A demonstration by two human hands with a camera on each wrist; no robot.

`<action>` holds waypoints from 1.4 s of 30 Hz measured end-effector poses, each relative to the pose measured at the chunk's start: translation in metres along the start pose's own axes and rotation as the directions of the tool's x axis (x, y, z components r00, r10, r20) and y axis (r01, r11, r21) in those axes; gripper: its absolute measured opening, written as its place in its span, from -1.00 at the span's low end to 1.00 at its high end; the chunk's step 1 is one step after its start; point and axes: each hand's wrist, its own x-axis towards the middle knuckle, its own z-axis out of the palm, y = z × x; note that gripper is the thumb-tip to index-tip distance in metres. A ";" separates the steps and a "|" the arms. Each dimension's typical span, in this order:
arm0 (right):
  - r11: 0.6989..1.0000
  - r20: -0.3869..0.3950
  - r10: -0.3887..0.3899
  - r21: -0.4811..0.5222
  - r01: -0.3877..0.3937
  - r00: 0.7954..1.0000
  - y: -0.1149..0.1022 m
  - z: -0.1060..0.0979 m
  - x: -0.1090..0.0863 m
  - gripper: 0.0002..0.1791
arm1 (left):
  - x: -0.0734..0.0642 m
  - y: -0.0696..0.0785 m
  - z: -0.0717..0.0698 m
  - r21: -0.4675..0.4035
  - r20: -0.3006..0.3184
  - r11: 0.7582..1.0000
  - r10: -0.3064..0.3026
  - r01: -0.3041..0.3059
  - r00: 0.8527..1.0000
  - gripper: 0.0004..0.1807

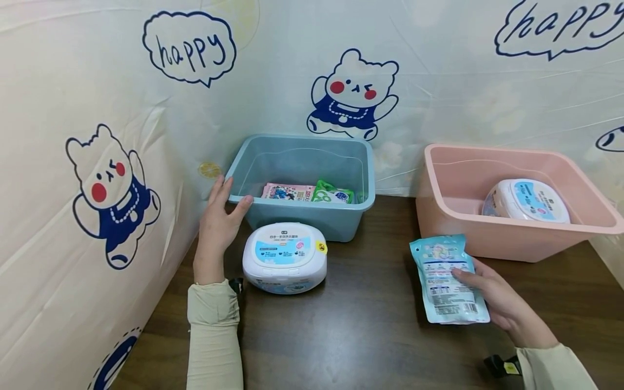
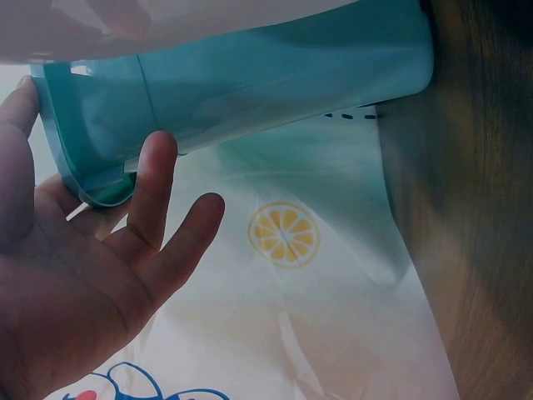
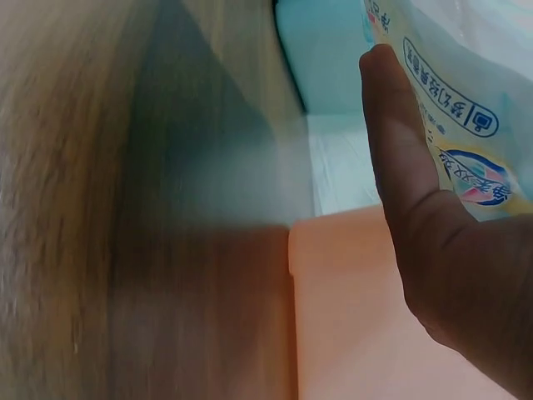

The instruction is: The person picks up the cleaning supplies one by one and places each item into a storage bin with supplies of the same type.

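A pale blue, flat plastic pouch with printed text and a barcode point(image 1: 443, 287) is held up in front of the pink rectangular plastic bin point(image 1: 502, 241) by the right hand point(image 1: 504, 303); it is pinched at its right side, with the thumb laid across the printed face. The near left corner of the blue-grey rectangular plastic bin point(image 1: 312, 219) is touched by the left hand point(image 1: 216, 233), whose fingers and thumb are spread wide, with nothing lifted by them. Just in front of that bin, a white rounded plastic tub with a blue-labelled lid point(image 1: 285, 262) is set upright on the dark brown wood-grained table point(image 1: 370, 319), to the right of the left wrist. Inside the blue-grey bin, a pink printed packet point(image 1: 288, 192) and a green-and-white packet point(image 1: 333, 194) are seen side by side. A second white tub with a blue label point(image 1: 528, 201) is contained in the pink bin, toward its right side. The table is backed by a pale cloth printed with bears point(image 1: 439, 103).
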 end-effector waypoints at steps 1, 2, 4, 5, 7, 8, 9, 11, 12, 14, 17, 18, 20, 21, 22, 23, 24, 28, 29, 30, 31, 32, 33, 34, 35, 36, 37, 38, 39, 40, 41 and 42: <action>1.000 -0.004 0.002 0.001 -0.002 1.000 0.000 0.001 0.001 -0.49 | 0.000 0.000 0.000 -0.001 0.000 1.000 -0.001 0.001 1.000 -0.07; 1.000 -0.005 0.002 -0.004 -0.002 1.000 0.000 0.003 0.002 -0.47 | 0.000 -0.001 0.000 -0.002 0.000 1.000 -0.003 0.003 1.000 -0.07; 1.000 -0.004 0.002 -0.008 -0.002 1.000 0.000 0.005 0.004 -0.42 | 0.000 -0.001 -0.001 -0.003 0.000 1.000 -0.006 0.006 1.000 -0.07; 1.000 0.000 0.001 -0.010 -0.001 1.000 0.000 0.007 0.005 -0.41 | -0.001 -0.001 -0.001 -0.004 0.000 1.000 -0.007 0.007 1.000 -0.08; 1.000 0.010 -0.001 -0.011 0.002 1.000 -0.001 0.010 0.007 -0.39 | -0.001 -0.002 -0.001 -0.004 0.001 1.000 -0.009 0.009 1.000 -0.07; 1.000 0.014 -0.001 -0.010 0.001 1.000 -0.001 0.012 0.008 -0.38 | -0.001 -0.002 -0.001 -0.005 0.001 1.000 -0.010 0.010 1.000 -0.08; 1.000 0.017 0.001 -0.005 -0.001 1.000 -0.002 0.013 0.009 -0.38 | -0.001 -0.002 -0.002 -0.005 0.001 1.000 -0.010 0.010 1.000 -0.08; 1.000 0.024 0.009 -0.006 -0.009 1.000 -0.003 0.017 0.011 -0.36 | -0.001 -0.003 -0.002 -0.003 0.002 1.000 -0.009 0.009 1.000 -0.08; 1.000 0.024 0.017 -0.008 -0.017 1.000 -0.004 0.019 0.011 -0.34 | -0.001 -0.003 -0.002 -0.002 0.003 1.000 -0.010 0.010 1.000 -0.07; 0.999 0.025 0.029 -0.027 -0.029 0.999 -0.006 0.022 0.013 -0.30 | 0.000 -0.004 -0.002 -0.001 0.002 1.000 -0.011 0.011 1.000 -0.07; 0.998 0.021 0.034 -0.061 -0.033 0.999 -0.011 0.027 0.017 -0.27 | 0.000 -0.005 -0.001 0.003 0.002 1.000 -0.009 0.009 1.000 -0.06; 0.997 0.027 0.028 -0.074 -0.026 0.999 -0.012 0.029 0.019 -0.27 | 0.000 -0.005 -0.001 0.005 0.003 1.000 -0.009 0.009 1.000 -0.05; 0.996 0.042 0.010 -0.090 -0.006 0.999 -0.015 0.032 0.022 -0.29 | 0.000 -0.005 0.000 0.005 0.003 1.000 -0.006 0.006 1.000 -0.06; 0.996 0.051 0.000 -0.091 0.005 0.999 -0.016 0.033 0.023 -0.31 | 0.000 -0.004 0.000 0.007 0.004 1.000 -0.004 0.004 1.000 -0.06; 0.996 0.064 -0.012 -0.093 0.018 0.998 -0.017 0.034 0.024 -0.32 | 0.000 -0.004 0.001 0.008 0.006 1.000 -0.001 0.001 1.000 -0.06; 0.995 0.076 -0.022 -0.095 0.029 0.997 -0.019 0.035 0.025 -0.33 | 0.000 -0.004 0.001 0.008 0.006 1.000 -0.001 0.000 1.000 -0.06; 0.995 0.083 -0.028 -0.091 0.035 0.996 -0.020 0.036 0.026 -0.34 | 0.000 -0.004 0.001 0.007 0.007 1.000 0.000 0.000 1.000 -0.06; 0.994 0.081 -0.047 -0.094 0.055 0.996 -0.025 0.039 0.028 -0.38 | 0.001 -0.003 0.002 0.004 0.008 1.000 -0.003 0.003 1.000 -0.04; 0.994 0.079 -0.050 -0.093 0.058 0.996 -0.027 0.040 0.029 -0.39 | 0.001 -0.003 0.002 0.002 0.008 1.000 -0.004 0.004 1.000 -0.04; 0.994 0.076 -0.052 -0.094 0.059 0.996 -0.028 0.041 0.029 -0.40 | 0.001 -0.002 0.002 0.002 0.008 1.000 -0.005 0.005 1.000 -0.04; 0.994 0.069 -0.054 -0.095 0.060 0.996 -0.029 0.041 0.030 -0.40 | 0.001 -0.002 0.001 0.003 0.008 1.000 -0.005 0.005 1.000 -0.04; 0.994 0.064 -0.055 -0.096 0.061 0.996 -0.031 0.041 0.030 -0.40 | 0.002 -0.002 0.001 0.001 0.008 1.000 -0.005 0.005 1.000 -0.05; 0.994 0.059 -0.055 -0.096 0.061 0.997 -0.032 0.042 0.030 -0.37 | 0.002 -0.002 0.001 0.001 0.007 1.000 -0.003 0.003 1.000 -0.05; 0.993 0.053 -0.058 -0.095 0.063 0.997 -0.034 0.042 0.029 -0.36 | 0.002 -0.002 0.001 0.002 0.006 1.000 -0.002 0.002 1.000 -0.05; 0.994 0.051 -0.063 -0.089 0.068 0.997 -0.036 0.043 0.029 -0.36 | 0.002 -0.002 0.001 0.001 0.005 1.000 0.000 0.000 1.000 -0.05; 0.994 0.042 -0.067 -0.087 0.070 0.997 -0.037 0.043 0.029 -0.35 | 0.003 -0.002 0.001 0.000 0.004 1.000 0.001 -0.001 1.000 -0.06; 0.993 0.034 -0.072 -0.086 0.075 0.997 -0.039 0.044 0.029 -0.33 | 0.003 -0.002 0.001 -0.002 0.003 1.000 0.001 -0.001 1.000 -0.06; 0.993 0.029 -0.079 -0.090 0.081 0.996 -0.040 0.045 0.028 -0.33 | 0.003 -0.002 0.001 -0.003 0.003 1.000 0.000 0.000 1.000 -0.06; 0.992 0.024 -0.085 -0.095 0.087 0.996 -0.041 0.046 0.028 -0.33 | 0.003 -0.002 0.001 -0.005 0.003 1.000 -0.002 0.002 1.000 -0.07; 0.990 0.019 -0.092 -0.104 0.093 0.996 -0.042 0.047 0.028 -0.33 | 0.003 -0.002 0.001 -0.005 0.003 1.000 -0.003 0.003 1.000 -0.07; 0.988 0.018 -0.097 -0.117 0.098 0.995 -0.042 0.048 0.028 -0.33 | 0.003 -0.002 0.000 -0.005 0.004 1.000 -0.006 0.006 1.000 -0.07; 0.986 0.017 -0.103 -0.133 0.104 0.995 -0.043 0.050 0.028 -0.33 | 0.003 -0.003 0.000 -0.005 0.003 1.000 -0.008 0.008 1.000 -0.07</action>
